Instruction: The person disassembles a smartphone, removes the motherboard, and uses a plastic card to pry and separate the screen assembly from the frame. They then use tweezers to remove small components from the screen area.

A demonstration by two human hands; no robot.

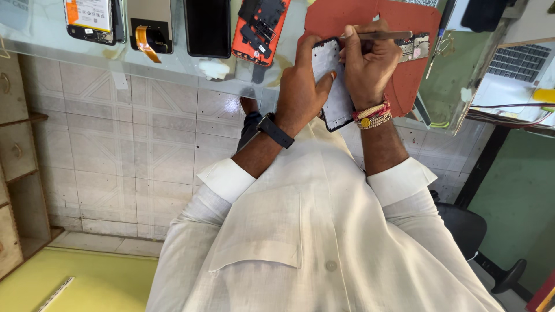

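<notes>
My left hand (300,86) grips the opened phone frame (328,81), its long axis running away from me. My right hand (370,66) pinches tweezers (384,35), tips just over its top right edge.

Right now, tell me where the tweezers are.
In the head view, the tweezers are at upper right, held in the right hand above the opened phone that the left hand steadies, over the red mat.

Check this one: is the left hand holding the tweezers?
No, the right hand holds the tweezers; the left hand steadies the phone frame.
</notes>
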